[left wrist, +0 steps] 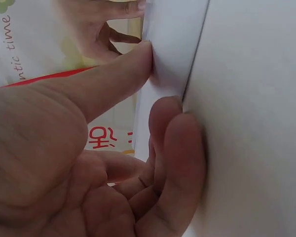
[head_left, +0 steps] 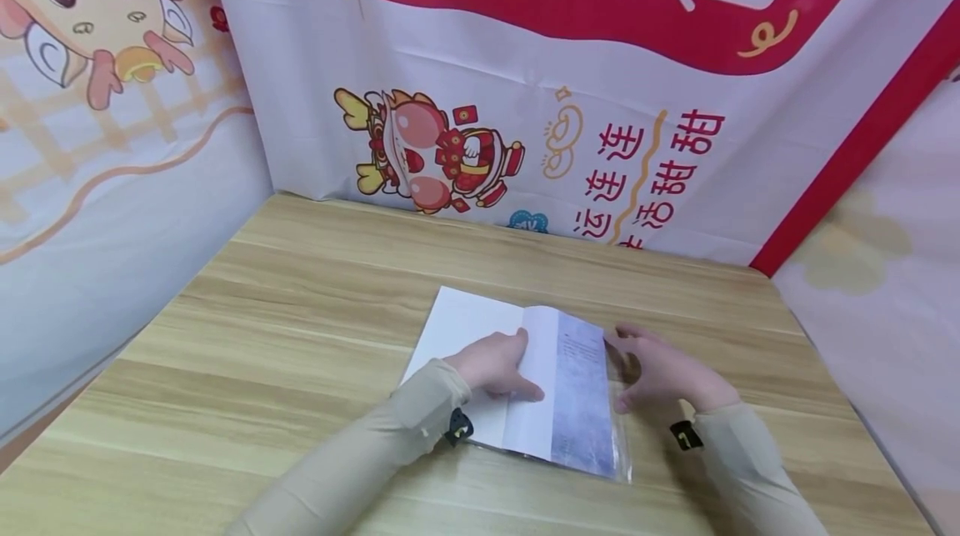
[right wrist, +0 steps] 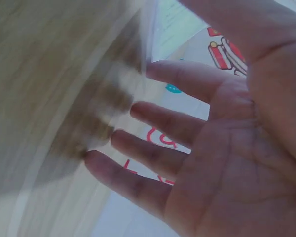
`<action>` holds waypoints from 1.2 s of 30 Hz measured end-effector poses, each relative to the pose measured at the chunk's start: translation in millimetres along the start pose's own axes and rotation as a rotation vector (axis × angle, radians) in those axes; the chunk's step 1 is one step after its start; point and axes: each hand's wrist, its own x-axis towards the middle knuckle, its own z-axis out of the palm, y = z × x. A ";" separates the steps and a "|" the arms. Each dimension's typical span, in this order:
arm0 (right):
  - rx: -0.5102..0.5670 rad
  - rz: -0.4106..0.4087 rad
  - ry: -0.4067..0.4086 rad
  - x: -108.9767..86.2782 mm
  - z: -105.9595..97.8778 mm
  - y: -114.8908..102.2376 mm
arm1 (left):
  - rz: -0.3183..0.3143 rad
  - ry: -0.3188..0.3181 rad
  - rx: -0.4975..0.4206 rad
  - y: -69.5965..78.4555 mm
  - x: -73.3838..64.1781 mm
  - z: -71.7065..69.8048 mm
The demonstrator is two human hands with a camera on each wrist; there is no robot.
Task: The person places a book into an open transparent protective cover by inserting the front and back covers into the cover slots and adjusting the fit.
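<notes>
An open book lies on the table, its left page white. Over its right part lies a white leaf that bends up beside the fold, with a blue-grey printed panel along its right side. Clear plastic film sticks out past that panel. My left hand presses on the book near the fold, thumb and fingertips touching the white paper. At the panel's right edge is my right hand, fingers spread; its index fingertip meets the edge of the clear film.
The wood-grain table extends around the book on all sides. Printed cloth hangs behind the table's far edge and along both sides. Each sleeve has a small black tag near the wrist.
</notes>
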 end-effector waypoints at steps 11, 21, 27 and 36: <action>-0.005 -0.081 0.021 4.6 0.6 7.2 | -0.010 0.031 0.102 2.6 -1.0 1.9; 0.001 -0.047 0.037 2.1 1.9 9.0 | 0.004 0.044 0.148 1.1 0.2 3.0; 0.008 0.002 0.038 2.8 4.0 8.7 | 0.014 0.036 0.183 1.2 -0.3 2.5; 0.001 0.022 0.027 4.3 4.2 7.3 | 0.018 0.036 0.202 1.1 1.1 4.1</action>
